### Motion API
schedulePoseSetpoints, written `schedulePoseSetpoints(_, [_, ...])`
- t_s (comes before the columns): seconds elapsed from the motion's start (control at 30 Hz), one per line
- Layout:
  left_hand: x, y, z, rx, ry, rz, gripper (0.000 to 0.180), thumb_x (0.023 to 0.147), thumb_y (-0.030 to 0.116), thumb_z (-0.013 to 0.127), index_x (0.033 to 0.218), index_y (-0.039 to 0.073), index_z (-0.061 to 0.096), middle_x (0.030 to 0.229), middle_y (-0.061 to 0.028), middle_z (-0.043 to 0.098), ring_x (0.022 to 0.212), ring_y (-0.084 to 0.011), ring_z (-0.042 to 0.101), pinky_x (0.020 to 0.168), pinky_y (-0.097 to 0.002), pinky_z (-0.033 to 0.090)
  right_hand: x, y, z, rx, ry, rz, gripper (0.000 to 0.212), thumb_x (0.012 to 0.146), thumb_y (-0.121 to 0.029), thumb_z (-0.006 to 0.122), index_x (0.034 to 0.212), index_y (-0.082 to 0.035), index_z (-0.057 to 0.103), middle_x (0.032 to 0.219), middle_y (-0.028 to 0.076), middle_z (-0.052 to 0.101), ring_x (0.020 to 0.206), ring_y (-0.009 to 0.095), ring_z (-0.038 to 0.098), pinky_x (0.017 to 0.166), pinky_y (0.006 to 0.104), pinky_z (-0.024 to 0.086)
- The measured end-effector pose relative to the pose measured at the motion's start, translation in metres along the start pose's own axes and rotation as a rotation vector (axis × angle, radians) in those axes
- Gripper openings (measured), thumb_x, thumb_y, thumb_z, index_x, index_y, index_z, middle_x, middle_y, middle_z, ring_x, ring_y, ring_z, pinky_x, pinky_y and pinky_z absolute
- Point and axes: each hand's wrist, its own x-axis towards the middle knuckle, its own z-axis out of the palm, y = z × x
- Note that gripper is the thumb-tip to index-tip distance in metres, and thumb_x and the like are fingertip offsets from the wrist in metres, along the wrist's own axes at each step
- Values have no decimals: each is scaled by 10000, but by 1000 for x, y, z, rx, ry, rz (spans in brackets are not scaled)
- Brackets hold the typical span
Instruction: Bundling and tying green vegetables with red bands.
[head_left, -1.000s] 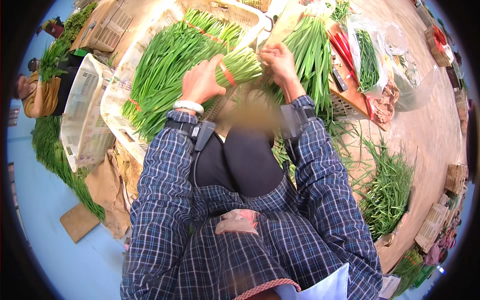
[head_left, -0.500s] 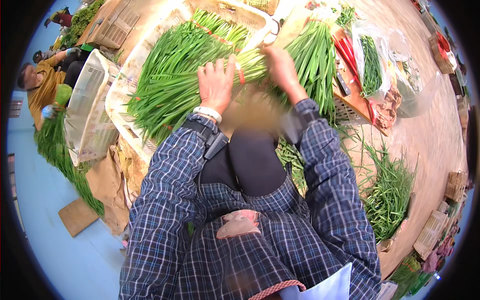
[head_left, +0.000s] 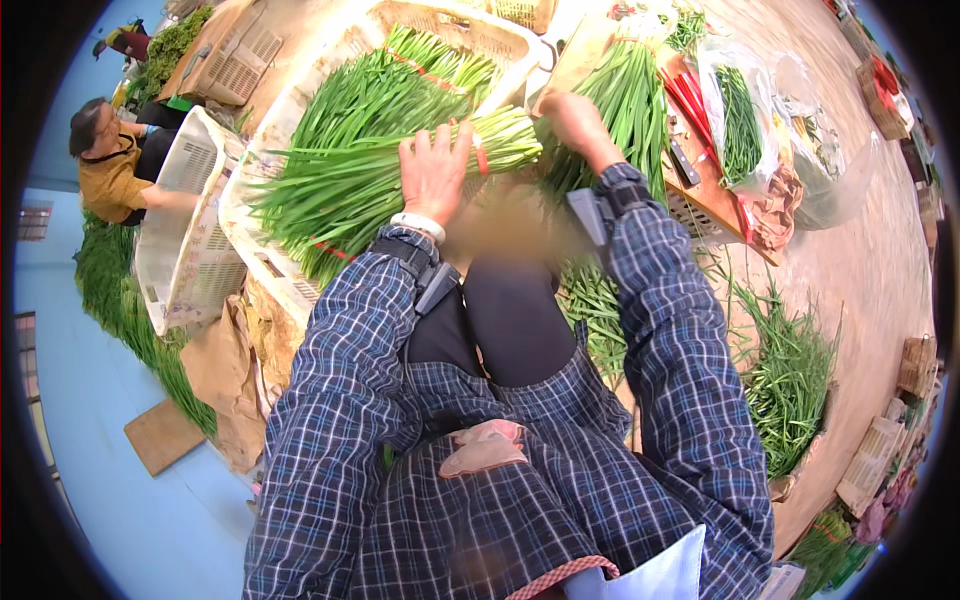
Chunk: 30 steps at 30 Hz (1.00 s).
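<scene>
A bundle of green chives (head_left: 350, 190), banded in red near its pale stem ends, lies across the near side of a cream plastic crate. My left hand (head_left: 436, 172) grips this bundle from above, just left of the red band. My right hand (head_left: 578, 127) is a little to the right of the stem ends, apart from them, with fingers curled. Under and beside it spreads a loose pile of chives (head_left: 630, 100) on a board. What the right fingers hold, if anything, is hidden. More banded chives (head_left: 415, 75) fill the crate (head_left: 232, 200) behind.
A knife (head_left: 684, 163) and red strips (head_left: 686, 100) lie at the board's right, beside plastic bags (head_left: 765, 70) of greens. Chive trimmings (head_left: 785, 390) heap on the floor at right. Left, a person in a mustard top (head_left: 110, 180) sits by a tilted white crate (head_left: 180, 240).
My right hand has drawn right, away from the bundle's stem ends. My left hand stays on the bundle. The person at left has straightened and reaches to the white crate.
</scene>
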Motion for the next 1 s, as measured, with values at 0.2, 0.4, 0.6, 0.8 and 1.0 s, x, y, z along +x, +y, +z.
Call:
schedulePoseSetpoints(0.2, [-6, -9, -4, 43, -33, -17, 610, 721, 56, 638, 1303, 163, 491, 1057, -40, 547, 958, -239, 510, 838, -407, 370, -4, -62, -14, 290, 53, -331, 134, 816, -140, 675, 899, -37, 659, 926, 112, 672, 830, 291, 665, 779, 361, 520])
schedulePoseSetpoints(0.4, [-2, -8, 4, -15, -14, 17, 680, 685, 50, 678, 1321, 183, 479, 1062, -47, 552, 978, -252, 520, 863, -413, 375, 15, -12, -15, -75, -328, -152, 185, 790, -164, 625, 898, -35, 703, 860, 175, 684, 786, 345, 647, 745, 403, 515])
schedulePoseSetpoints(0.6, [4, -85, -31, -693, -108, -182, 826, 545, 122, 824, 1303, 58, 501, 1261, -110, 587, 1188, -255, 547, 1024, -368, 421, -25, -30, -66, 1033, -77, 53, 133, 931, -150, 610, 979, -30, 640, 749, -1, 604, 608, 58, 565, 508, 203, 450])
schedulePoseSetpoints(0.8, [73, -172, -123, -1330, -583, -130, 920, 530, 114, 840, 1357, -6, 456, 1300, -79, 558, 1191, -178, 494, 1077, -313, 335, -14, -68, -39, 1977, -138, -72, 228, 939, -178, 624, 1106, -39, 556, 929, 29, 604, 755, 99, 583, 585, 258, 489])
schedulePoseSetpoints(1.0, [75, -226, -106, -1792, -659, -197, 877, 711, 321, 774, 1432, 14, 379, 1386, -126, 502, 1192, -212, 522, 1043, -353, 397, 7, -213, -61, 1259, -73, -460, 913, 661, -326, 871, 1356, 3, 378, 1243, 128, 540, 1107, 225, 558, 797, 299, 530])
